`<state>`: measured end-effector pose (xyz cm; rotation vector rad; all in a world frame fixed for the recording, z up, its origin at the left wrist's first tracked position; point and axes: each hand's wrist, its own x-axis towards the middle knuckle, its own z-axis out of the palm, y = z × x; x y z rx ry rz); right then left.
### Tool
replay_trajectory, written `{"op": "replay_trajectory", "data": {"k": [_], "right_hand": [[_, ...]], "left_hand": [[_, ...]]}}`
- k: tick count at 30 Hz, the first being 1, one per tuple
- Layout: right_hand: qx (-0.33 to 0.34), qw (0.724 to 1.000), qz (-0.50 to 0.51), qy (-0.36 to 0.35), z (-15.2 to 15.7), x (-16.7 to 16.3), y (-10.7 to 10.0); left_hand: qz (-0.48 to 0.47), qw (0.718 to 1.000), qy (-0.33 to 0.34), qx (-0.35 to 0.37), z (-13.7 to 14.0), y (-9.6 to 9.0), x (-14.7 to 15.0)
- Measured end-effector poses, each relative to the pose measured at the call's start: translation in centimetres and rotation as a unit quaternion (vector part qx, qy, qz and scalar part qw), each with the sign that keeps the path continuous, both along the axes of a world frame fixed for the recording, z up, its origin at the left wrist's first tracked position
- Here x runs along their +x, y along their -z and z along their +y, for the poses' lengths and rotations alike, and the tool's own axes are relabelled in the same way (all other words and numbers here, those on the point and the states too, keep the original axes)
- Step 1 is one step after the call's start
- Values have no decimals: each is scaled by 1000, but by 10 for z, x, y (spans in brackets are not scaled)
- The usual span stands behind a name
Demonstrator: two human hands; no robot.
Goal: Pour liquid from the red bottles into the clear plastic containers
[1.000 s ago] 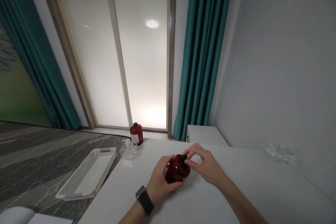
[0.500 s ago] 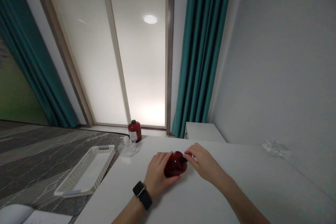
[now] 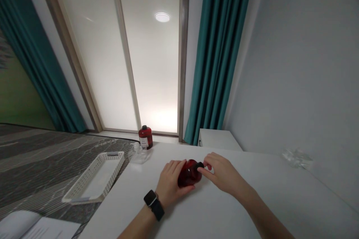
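A dark red bottle (image 3: 189, 173) lies tilted over the white table (image 3: 224, 213), its black cap (image 3: 199, 165) pointing right. My left hand (image 3: 170, 182) is wrapped round the bottle's body from the left, with a black watch (image 3: 153, 204) on that wrist. At the cap, the thumb and fingers of my right hand (image 3: 220, 171) close in from the right; the far side of the cap is hidden by them. A second red bottle (image 3: 146, 136) with a white label and black cap stands upright at the table's far left corner.
Beside the standing bottle lies a clear plastic bag with a white pump top (image 3: 138, 154). A white perforated basket (image 3: 98, 177) and an open book (image 3: 42, 227) rest on the dark surface at left. Crumpled clear plastic (image 3: 296, 158) sits at far right.
My right thumb and fingers have shifted round the cap, so more of its black side shows. My left hand still holds the bottle. The view has shifted slightly.
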<state>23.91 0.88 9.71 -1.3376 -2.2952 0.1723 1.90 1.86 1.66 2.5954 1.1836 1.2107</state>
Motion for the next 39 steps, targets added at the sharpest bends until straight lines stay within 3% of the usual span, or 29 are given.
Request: {"op": "replay_trajectory", "data": {"k": [3,8,11,14,19,23,28,30,32,37,39], "right_hand": [[-7,999,45,0,0,-3,1],[-52,990,85,-99,-6,-3,-2],[-75,986,91,-116,-7,-1,-4],[-80,993,53,-68,-7,-1,-4],[7,995,-88,42,-6,-10,-3],[6,997,-43,71,-9,-12,-5],[-26,994,53,-96,-13,-2,-10],[-36,990,60,-125,-12,0,-11],[-42,991,55,-111,-11,-1,-10],[-18,1000,-2,2,-6,-3,-7],[-19,1000,13,-9,-6,-2,-7]], "left_hand": [[1,1000,5,-11,-1,0,1],[-18,999,9,-47,1,-4,-2],[-24,998,23,-61,2,-5,-4],[-17,998,33,-56,3,-4,-6],[10,999,37,-38,2,-1,-4],[-3,998,30,-50,2,-3,-5],[-19,996,45,-75,4,-4,-7],[-24,995,49,-79,4,-3,-8],[-27,995,54,-81,5,-3,-8],[-17,993,79,-81,6,-3,-9],[-30,991,86,-97,7,-2,-11]]}}
